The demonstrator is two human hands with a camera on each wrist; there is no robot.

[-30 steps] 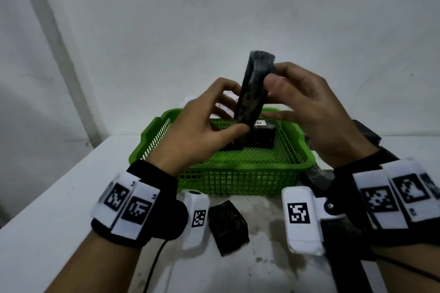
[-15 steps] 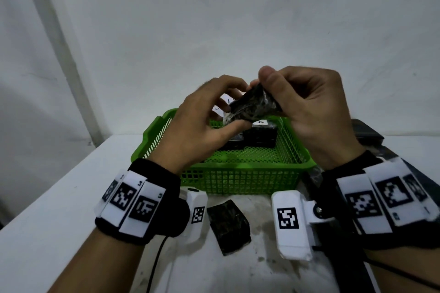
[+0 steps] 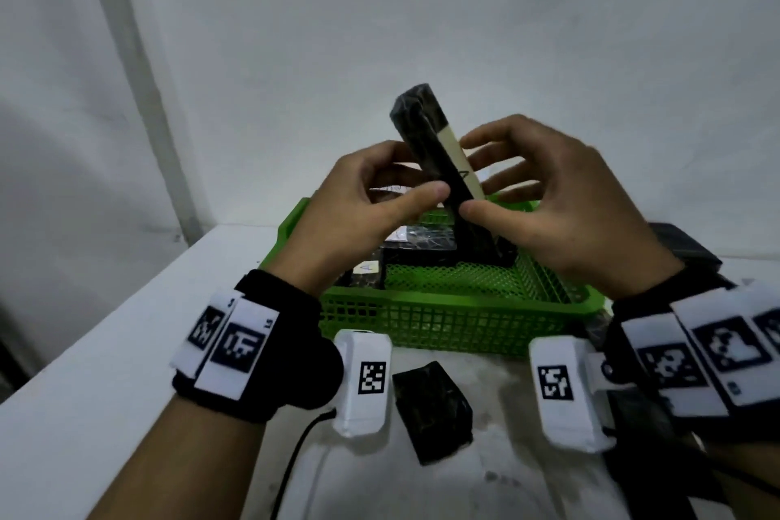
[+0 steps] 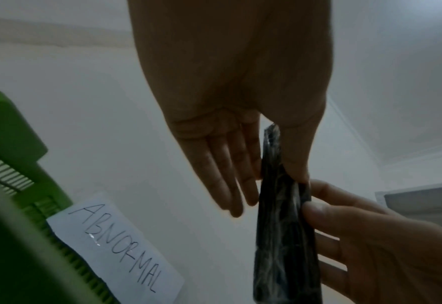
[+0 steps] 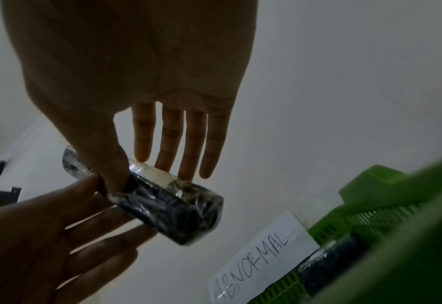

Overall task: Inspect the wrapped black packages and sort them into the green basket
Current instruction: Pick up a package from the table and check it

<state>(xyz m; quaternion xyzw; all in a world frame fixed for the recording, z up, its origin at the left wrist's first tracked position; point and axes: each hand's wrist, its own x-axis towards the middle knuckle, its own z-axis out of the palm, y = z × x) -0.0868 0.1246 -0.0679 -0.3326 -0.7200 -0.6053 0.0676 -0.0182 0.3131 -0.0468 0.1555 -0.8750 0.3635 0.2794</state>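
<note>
Wrapped black package (image 3: 439, 165) is held tilted above the green basket (image 3: 456, 321), pinched by the thumb and fingers of the left hand (image 3: 363, 215) and the right hand (image 3: 561, 215); inspection appears in progress. Several wrapped packages (image 3: 422, 249) already lie inside the basket, whose far rim carries a paper label (image 4: 116, 246) reading "ABNORMAL". One loose package (image 3: 430, 405) remains on the table in front of the basket, still to be sorted.
</note>
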